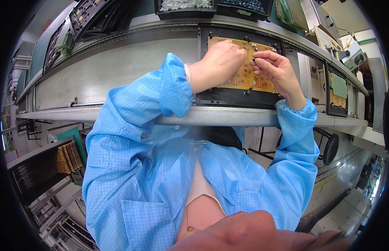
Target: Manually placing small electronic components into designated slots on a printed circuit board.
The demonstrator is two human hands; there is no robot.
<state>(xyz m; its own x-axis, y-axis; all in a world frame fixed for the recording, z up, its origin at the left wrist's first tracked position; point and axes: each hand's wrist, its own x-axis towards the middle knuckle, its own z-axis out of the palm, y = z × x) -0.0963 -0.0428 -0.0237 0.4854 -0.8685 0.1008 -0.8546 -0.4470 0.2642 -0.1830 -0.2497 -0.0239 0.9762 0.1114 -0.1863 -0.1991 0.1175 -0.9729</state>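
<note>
A yellow-brown circuit board point(244, 82) lies in a black carrier frame point(228, 96) on the conveyor line in front of me. Over its left part rests my left hand point(219, 62), knuckles up and fingers curled down toward the board. Its fingertips are mostly hidden, and whatever they may hold does not show. My right hand point(281, 72) is above the board's right part, thumb and forefinger pinched on a small dark component point(254, 60). A few small parts stand on the board around the hands.
Beyond the rail stand a black bin of whitish parts point(186, 5) and a bin of dark blue parts point(244, 6). Another carrier point(337, 90) with a board sits further right. A metal rail point(228, 115) runs along the near edge. At lower left is a rack of boards point(69, 158).
</note>
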